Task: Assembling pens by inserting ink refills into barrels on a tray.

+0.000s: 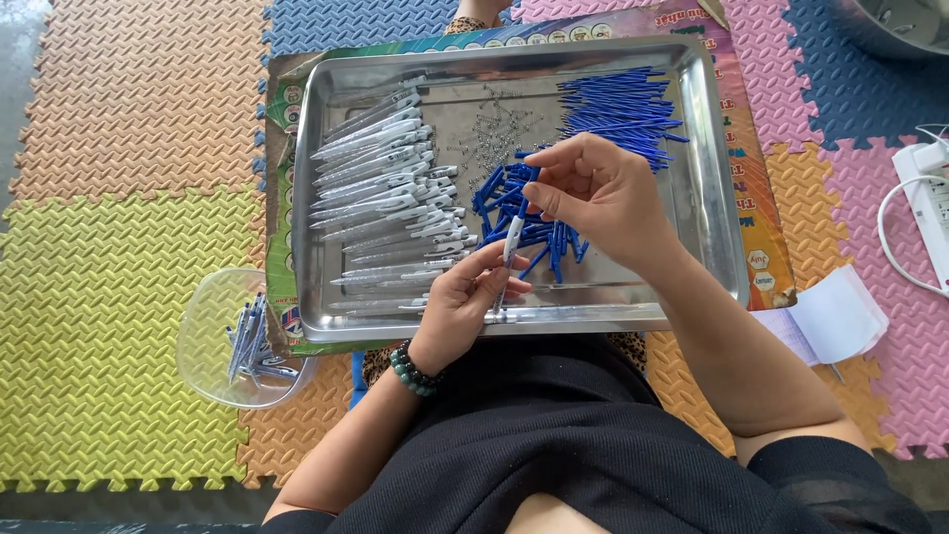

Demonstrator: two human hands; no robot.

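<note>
L hand (463, 302) pinching white pen barrel (510, 242), R hand (593, 193) fingertips closed on blue cap (529, 178); over steel tray (717, 198)

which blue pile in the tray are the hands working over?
The short blue caps mid-tray, under the right hand. The long blue refills lie apart, at the far right corner.

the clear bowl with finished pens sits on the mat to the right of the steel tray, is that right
Not quite. In the head view the clear bowl with finished pens sits on the mat at the left of the steel tray, by its lower left corner, not the right.
</note>
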